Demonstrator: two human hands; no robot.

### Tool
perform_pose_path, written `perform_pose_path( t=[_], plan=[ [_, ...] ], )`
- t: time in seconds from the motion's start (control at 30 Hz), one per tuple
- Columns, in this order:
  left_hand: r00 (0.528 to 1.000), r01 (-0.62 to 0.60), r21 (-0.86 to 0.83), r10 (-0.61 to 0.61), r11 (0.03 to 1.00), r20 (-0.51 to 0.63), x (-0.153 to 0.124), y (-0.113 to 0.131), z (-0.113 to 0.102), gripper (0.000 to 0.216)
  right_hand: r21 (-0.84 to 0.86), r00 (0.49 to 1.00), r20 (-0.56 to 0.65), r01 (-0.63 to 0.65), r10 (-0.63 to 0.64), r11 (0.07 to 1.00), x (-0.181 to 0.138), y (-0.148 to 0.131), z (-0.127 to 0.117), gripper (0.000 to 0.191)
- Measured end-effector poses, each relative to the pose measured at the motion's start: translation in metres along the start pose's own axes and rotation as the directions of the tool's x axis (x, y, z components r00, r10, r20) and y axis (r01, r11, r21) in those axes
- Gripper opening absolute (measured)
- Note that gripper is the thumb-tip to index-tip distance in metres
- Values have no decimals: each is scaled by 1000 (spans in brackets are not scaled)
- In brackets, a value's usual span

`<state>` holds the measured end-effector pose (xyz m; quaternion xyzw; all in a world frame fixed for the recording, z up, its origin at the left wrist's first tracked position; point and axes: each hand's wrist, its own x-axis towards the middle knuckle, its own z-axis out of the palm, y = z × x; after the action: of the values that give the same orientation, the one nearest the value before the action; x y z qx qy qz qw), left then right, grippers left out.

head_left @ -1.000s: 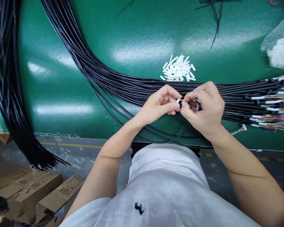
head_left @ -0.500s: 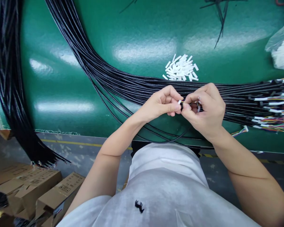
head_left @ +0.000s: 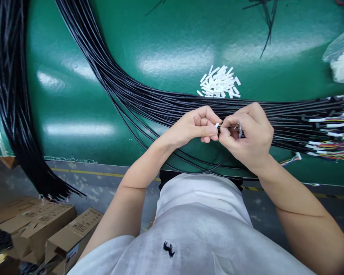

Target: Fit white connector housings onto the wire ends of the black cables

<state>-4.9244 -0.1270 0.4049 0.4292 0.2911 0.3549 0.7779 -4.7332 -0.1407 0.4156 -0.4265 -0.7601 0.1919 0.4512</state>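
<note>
My left hand (head_left: pixel 193 128) is closed in a pinch on a small white connector (head_left: pixel 217 125). My right hand (head_left: pixel 248 131) is closed too, pinching the end of a black cable with thin coloured wires right against that connector. Both hands meet above a thick bundle of black cables (head_left: pixel 126 95) that sweeps across the green table (head_left: pixel 74 84). A small heap of loose white connectors (head_left: pixel 219 82) lies just beyond my hands.
The cable ends at the right (head_left: pixel 332 131) carry white connectors and coloured wires. A clear bag of white parts (head_left: pixel 342 61) sits at the far right. More black cables hang off the left edge (head_left: pixel 14 114). Cardboard boxes (head_left: pixel 46 233) stand on the floor at lower left.
The hands have hardly moved; my fingers press slightly closer together on the connector and wire end. The view has shifted a little.
</note>
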Motion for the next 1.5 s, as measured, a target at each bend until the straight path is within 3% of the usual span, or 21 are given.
perform_pose_path(
  t=[0.2,0.43,0.5,0.6,0.67,0.83,0.97,1.2,1.3,1.5],
  plan=[
    [999,1,60,3,998,-52,-1,3,5,49,-36,997,-40,62,-63,997,0,6,3,12],
    [994,-89,124,96,988,-46,0,1,4,45,88,999,14,-48,47,995,4,7,-1,15],
    [992,-110,134,118,985,-48,0,1,3,42,192,989,65,-142,131,971,5,9,-2,14],
    [980,-155,154,172,976,-102,0,2,2,38,456,906,262,-419,332,785,8,17,-4,12],
    [970,-172,166,196,971,-142,0,1,1,36,530,850,363,-525,382,665,10,23,-6,18],
    [942,-220,246,271,944,-196,2,-2,0,41,564,785,439,-620,438,545,15,25,-11,26],
    [913,-290,401,376,869,-155,2,-7,3,42,599,729,464,-676,503,429,18,20,-11,28],
    [918,-234,444,347,865,-191,1,-9,9,35,625,687,517,-710,511,323,21,13,-11,36],
    [918,-223,422,335,879,-211,2,-6,7,38,631,691,515,-706,507,322,21,12,-11,36],
    [886,-270,448,403,852,-232,1,-8,-3,33,571,727,456,-681,513,459,17,14,-12,21]
  ],
)
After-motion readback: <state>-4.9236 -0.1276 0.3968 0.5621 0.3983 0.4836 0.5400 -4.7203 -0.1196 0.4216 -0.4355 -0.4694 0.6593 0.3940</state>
